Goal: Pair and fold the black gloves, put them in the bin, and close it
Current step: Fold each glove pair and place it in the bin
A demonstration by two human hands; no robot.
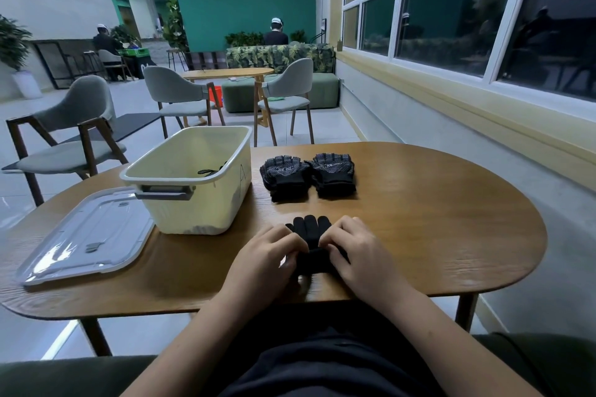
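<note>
Lid [87, 235] flat at nine o'clock on the wooden table [435, 219], open cream bin [193, 177] at ten. At six, left hand [267, 255] and right hand [358, 251], fingers curled, pinching a black glove pair [309, 232]; two more folded pairs [285, 176] at twelve.

- Plain black gloves [311, 229] lie by the table's near edge, fingers pointing away, cuff end folded over.
- Dotted glove bundle [285, 176] and second bundle [333, 172] sit side by side beyond.
- Cream bin [200, 206] stands open, holding a black glove [211, 170].
- Clear lid [87, 235] lies flat just left of it.
</note>
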